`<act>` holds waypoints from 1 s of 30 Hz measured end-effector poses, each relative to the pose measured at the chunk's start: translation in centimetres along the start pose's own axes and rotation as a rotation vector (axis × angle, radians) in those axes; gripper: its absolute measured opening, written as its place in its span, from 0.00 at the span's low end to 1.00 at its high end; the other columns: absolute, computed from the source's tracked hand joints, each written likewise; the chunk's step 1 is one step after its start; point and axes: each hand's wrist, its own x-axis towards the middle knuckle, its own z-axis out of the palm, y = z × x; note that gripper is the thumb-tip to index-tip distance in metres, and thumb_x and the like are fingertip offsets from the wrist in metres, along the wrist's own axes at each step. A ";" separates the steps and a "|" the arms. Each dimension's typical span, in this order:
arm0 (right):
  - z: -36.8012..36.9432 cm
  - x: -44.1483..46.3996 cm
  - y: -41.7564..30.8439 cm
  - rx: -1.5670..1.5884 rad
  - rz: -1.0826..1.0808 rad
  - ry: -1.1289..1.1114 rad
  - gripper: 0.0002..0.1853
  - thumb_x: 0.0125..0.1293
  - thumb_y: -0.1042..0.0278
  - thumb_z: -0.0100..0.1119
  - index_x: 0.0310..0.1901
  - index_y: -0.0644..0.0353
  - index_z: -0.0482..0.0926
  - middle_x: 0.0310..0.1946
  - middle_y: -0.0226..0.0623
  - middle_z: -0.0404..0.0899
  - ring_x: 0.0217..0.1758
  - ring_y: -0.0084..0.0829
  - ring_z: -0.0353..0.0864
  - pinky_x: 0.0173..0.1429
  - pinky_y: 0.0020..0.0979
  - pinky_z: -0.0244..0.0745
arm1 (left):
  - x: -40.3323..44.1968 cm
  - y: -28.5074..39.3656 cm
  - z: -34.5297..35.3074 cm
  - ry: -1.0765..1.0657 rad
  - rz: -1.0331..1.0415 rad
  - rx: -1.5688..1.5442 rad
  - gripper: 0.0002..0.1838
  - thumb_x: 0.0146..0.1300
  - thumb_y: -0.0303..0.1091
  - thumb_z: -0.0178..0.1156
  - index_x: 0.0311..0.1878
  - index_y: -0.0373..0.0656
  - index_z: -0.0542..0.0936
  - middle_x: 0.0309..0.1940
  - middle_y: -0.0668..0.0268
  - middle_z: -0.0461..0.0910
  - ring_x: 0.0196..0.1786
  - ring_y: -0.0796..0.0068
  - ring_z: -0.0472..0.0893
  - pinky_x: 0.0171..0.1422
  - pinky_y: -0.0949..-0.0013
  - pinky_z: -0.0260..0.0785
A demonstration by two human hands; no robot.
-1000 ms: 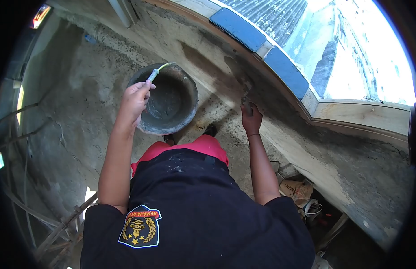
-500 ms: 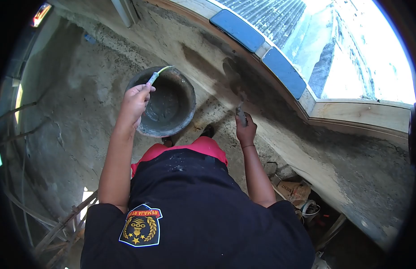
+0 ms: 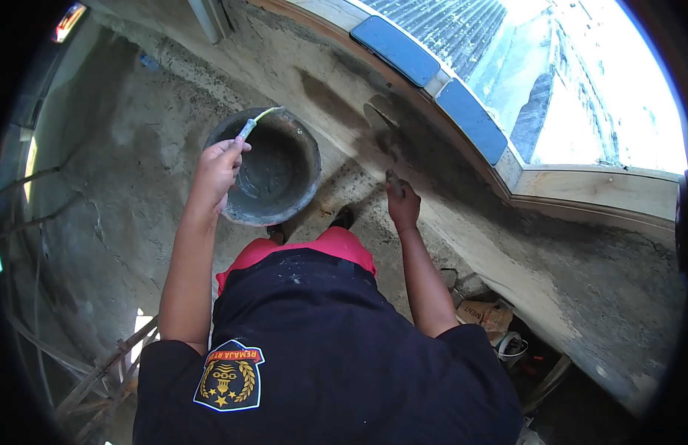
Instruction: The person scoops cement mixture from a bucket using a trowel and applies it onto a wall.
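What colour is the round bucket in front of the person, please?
The bucket is dark grey, as the head view shows best.

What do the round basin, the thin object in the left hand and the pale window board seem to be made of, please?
The round basin looks like matte rubber or plastic, by its thick, dark wall; grey smears leave it open. The thin object has a pale, dull stem, perhaps plastic; too small to tell. The window board seems smooth wood, given faint tan streaks.
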 end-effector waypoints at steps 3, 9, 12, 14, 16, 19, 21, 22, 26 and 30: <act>-0.6 -1.0 -0.2 0.055 -0.047 0.003 0.20 0.57 0.49 0.64 0.46 0.53 0.80 0.33 0.46 0.83 0.39 0.46 0.83 0.43 0.38 0.76 | -0.1 -0.1 -0.1 0.008 0.008 0.004 0.13 0.69 0.41 0.53 0.38 0.41 0.78 0.19 0.82 0.61 0.20 0.92 0.56 0.21 0.82 0.44; -1.2 1.3 -0.4 0.127 -0.094 0.078 0.21 0.56 0.50 0.65 0.46 0.54 0.80 0.32 0.47 0.82 0.38 0.46 0.83 0.42 0.38 0.76 | -0.1 -0.3 -0.2 -0.016 0.006 0.019 0.13 0.69 0.42 0.53 0.39 0.41 0.77 0.18 0.83 0.60 0.18 0.93 0.54 0.20 0.83 0.42; -0.5 1.1 0.3 0.051 -0.071 0.011 0.21 0.55 0.49 0.66 0.45 0.54 0.80 0.32 0.47 0.82 0.38 0.46 0.83 0.42 0.38 0.76 | 0.0 -0.5 -0.2 -0.025 0.006 0.022 0.13 0.69 0.42 0.52 0.39 0.41 0.77 0.18 0.83 0.60 0.18 0.93 0.53 0.20 0.83 0.42; 0.0 1.1 0.5 0.009 -0.052 -0.025 0.21 0.55 0.49 0.66 0.45 0.54 0.80 0.32 0.47 0.83 0.38 0.46 0.83 0.42 0.38 0.76 | 0.2 -0.5 -0.3 -0.026 0.016 0.016 0.13 0.69 0.42 0.52 0.39 0.41 0.77 0.18 0.83 0.60 0.18 0.93 0.53 0.20 0.83 0.42; -0.5 0.2 -0.1 0.045 -0.096 0.030 0.21 0.55 0.48 0.65 0.45 0.54 0.80 0.33 0.47 0.82 0.39 0.46 0.83 0.43 0.39 0.76 | -0.3 -0.3 -0.1 0.002 -0.005 0.025 0.13 0.69 0.42 0.52 0.39 0.41 0.77 0.18 0.83 0.60 0.18 0.93 0.54 0.20 0.82 0.42; -1.5 0.9 -0.8 0.134 -0.054 0.050 0.21 0.55 0.47 0.64 0.45 0.53 0.80 0.33 0.48 0.82 0.39 0.47 0.82 0.43 0.40 0.76 | -0.6 -0.2 0.0 0.006 -0.007 0.020 0.13 0.69 0.42 0.53 0.39 0.41 0.77 0.18 0.83 0.60 0.18 0.92 0.54 0.21 0.82 0.42; -1.3 0.8 -0.5 0.064 -0.056 0.023 0.21 0.56 0.47 0.64 0.45 0.53 0.80 0.33 0.48 0.82 0.39 0.47 0.82 0.43 0.40 0.76 | -0.7 -0.1 0.1 0.000 -0.009 0.019 0.13 0.69 0.43 0.53 0.39 0.41 0.77 0.18 0.83 0.60 0.18 0.92 0.53 0.21 0.82 0.42; -1.2 0.9 -0.4 -0.005 -0.063 -0.006 0.21 0.56 0.47 0.64 0.44 0.53 0.80 0.32 0.48 0.82 0.39 0.47 0.83 0.42 0.40 0.76 | -0.7 0.0 0.1 -0.001 -0.009 0.014 0.13 0.69 0.43 0.53 0.39 0.42 0.77 0.18 0.83 0.60 0.18 0.92 0.53 0.21 0.82 0.42; -1.4 0.6 -0.5 0.016 -0.082 0.007 0.20 0.56 0.47 0.63 0.44 0.53 0.80 0.32 0.47 0.82 0.38 0.48 0.82 0.42 0.40 0.76 | -1.0 0.2 0.2 0.023 -0.010 0.030 0.14 0.69 0.43 0.53 0.39 0.42 0.77 0.18 0.83 0.60 0.18 0.92 0.53 0.21 0.83 0.42; -2.0 0.8 -1.1 0.051 -0.048 -0.005 0.20 0.56 0.46 0.63 0.42 0.54 0.80 0.31 0.47 0.82 0.38 0.48 0.82 0.42 0.40 0.75 | -0.9 0.0 -0.2 -0.010 -0.012 0.012 0.14 0.69 0.43 0.53 0.38 0.41 0.78 0.19 0.82 0.61 0.19 0.92 0.56 0.21 0.82 0.44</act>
